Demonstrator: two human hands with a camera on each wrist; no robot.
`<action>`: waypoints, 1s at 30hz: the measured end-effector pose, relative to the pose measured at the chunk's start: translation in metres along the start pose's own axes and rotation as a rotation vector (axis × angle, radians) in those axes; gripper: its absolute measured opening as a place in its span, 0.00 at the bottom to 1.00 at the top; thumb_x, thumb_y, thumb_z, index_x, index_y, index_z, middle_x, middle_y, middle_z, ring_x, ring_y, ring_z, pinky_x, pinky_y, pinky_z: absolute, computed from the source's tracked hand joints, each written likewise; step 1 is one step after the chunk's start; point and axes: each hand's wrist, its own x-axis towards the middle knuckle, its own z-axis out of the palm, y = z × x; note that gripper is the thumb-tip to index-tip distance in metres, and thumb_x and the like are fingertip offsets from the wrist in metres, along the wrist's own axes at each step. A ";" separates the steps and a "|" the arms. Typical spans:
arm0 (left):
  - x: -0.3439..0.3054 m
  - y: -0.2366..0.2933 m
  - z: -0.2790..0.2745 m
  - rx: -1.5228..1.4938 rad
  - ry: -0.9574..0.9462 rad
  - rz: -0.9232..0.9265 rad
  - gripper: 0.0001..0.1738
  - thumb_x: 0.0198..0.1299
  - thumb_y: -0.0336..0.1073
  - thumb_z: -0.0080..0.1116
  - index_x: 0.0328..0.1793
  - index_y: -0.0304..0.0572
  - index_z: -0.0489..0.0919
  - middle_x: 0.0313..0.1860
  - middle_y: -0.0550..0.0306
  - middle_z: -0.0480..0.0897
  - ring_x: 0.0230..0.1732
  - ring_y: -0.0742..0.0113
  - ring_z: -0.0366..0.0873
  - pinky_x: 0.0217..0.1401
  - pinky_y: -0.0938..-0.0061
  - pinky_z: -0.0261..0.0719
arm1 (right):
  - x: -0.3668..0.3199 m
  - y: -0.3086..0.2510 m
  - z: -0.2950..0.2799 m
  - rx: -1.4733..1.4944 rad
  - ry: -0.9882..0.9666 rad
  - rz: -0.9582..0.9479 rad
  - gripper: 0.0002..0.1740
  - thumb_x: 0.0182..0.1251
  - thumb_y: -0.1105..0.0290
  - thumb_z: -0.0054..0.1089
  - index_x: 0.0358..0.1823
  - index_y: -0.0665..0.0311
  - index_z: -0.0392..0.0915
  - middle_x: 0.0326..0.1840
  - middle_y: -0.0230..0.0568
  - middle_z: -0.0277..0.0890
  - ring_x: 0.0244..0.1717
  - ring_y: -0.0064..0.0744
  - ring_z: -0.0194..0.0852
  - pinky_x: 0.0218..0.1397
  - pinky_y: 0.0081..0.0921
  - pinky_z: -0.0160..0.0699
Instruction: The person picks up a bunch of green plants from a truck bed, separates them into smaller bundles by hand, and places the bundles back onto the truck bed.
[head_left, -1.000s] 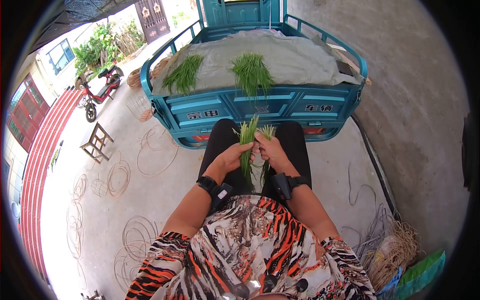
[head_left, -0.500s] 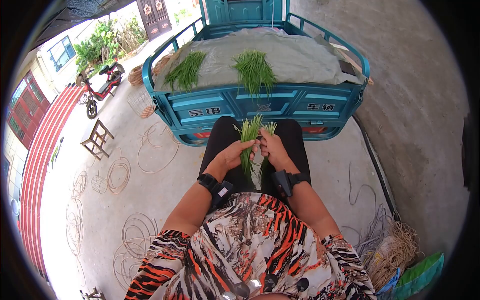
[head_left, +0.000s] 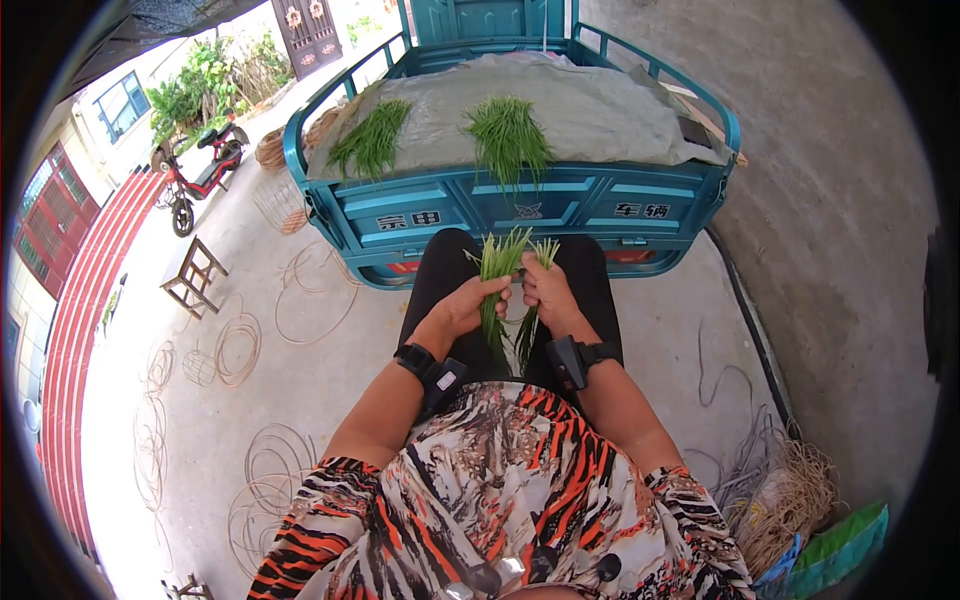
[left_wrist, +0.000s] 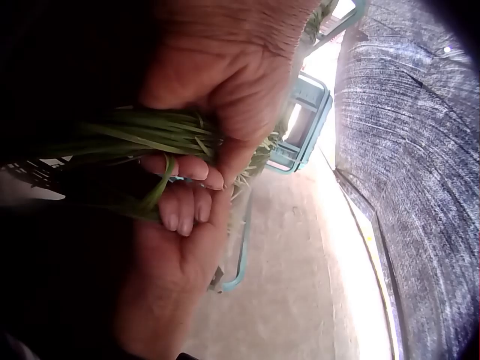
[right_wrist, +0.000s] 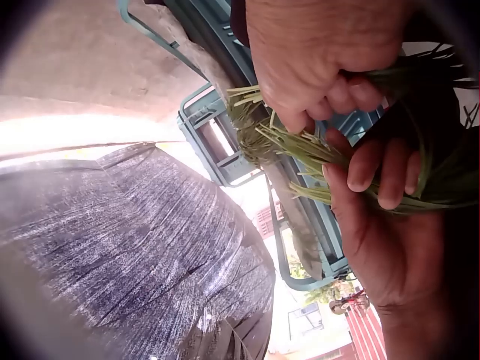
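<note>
My left hand [head_left: 467, 303] grips a bunch of long green chives [head_left: 505, 257] above my lap, the pale cut ends pointing away from me and the leaves hanging toward my body. Right beside it, my right hand [head_left: 550, 292] holds a thinner bunch of chives [head_left: 544, 253], its thumb and fingers curled around the stalks. In the left wrist view, a leaf [left_wrist: 161, 184] loops between the two hands. From the right wrist, the fingertips of both hands show close together near the cut ends [right_wrist: 307, 150]. The palms are partly hidden.
Ahead stands a teal cargo tricycle bed [head_left: 400, 215] covered by a grey sheet [head_left: 610, 110], with two chive piles [head_left: 505, 135] on it. A wooden stool [head_left: 194, 275], wire coils [head_left: 238, 352] and a red scooter [head_left: 205, 180] are at left. Dry strands [head_left: 795, 500] lie at right.
The right hand has drawn slightly down and toward my body. The left bunch's cut ends have fanned out and tilted rightward. Both hands keep their hold.
</note>
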 end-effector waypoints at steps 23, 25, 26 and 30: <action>0.007 -0.005 -0.007 -0.035 0.028 0.067 0.07 0.62 0.37 0.57 0.44 0.46 0.73 0.27 0.64 0.75 0.23 0.72 0.71 0.29 0.75 0.72 | -0.014 -0.006 0.012 -0.289 0.021 -0.045 0.14 0.60 0.56 0.62 0.32 0.57 0.72 0.16 0.20 0.56 0.12 0.12 0.49 0.13 0.15 0.44; 0.007 -0.006 -0.007 -0.036 0.033 0.076 0.07 0.62 0.36 0.57 0.44 0.46 0.73 0.27 0.64 0.75 0.23 0.72 0.71 0.28 0.74 0.72 | -0.017 -0.006 0.016 -0.325 0.018 -0.100 0.14 0.60 0.57 0.62 0.33 0.58 0.72 0.16 0.20 0.56 0.13 0.12 0.50 0.13 0.15 0.45; 0.006 -0.007 -0.006 -0.033 0.045 0.086 0.07 0.62 0.36 0.57 0.43 0.46 0.73 0.27 0.64 0.75 0.23 0.72 0.71 0.28 0.74 0.72 | -0.015 -0.005 0.014 -0.339 0.023 -0.092 0.13 0.60 0.57 0.62 0.33 0.58 0.72 0.16 0.20 0.56 0.13 0.12 0.50 0.13 0.15 0.45; 0.008 -0.005 -0.009 -0.038 0.057 0.110 0.07 0.62 0.36 0.56 0.44 0.46 0.74 0.28 0.64 0.75 0.24 0.73 0.71 0.29 0.74 0.72 | -0.012 -0.004 0.009 -0.305 -0.001 -0.050 0.13 0.61 0.58 0.61 0.33 0.59 0.73 0.16 0.20 0.56 0.13 0.12 0.50 0.13 0.15 0.45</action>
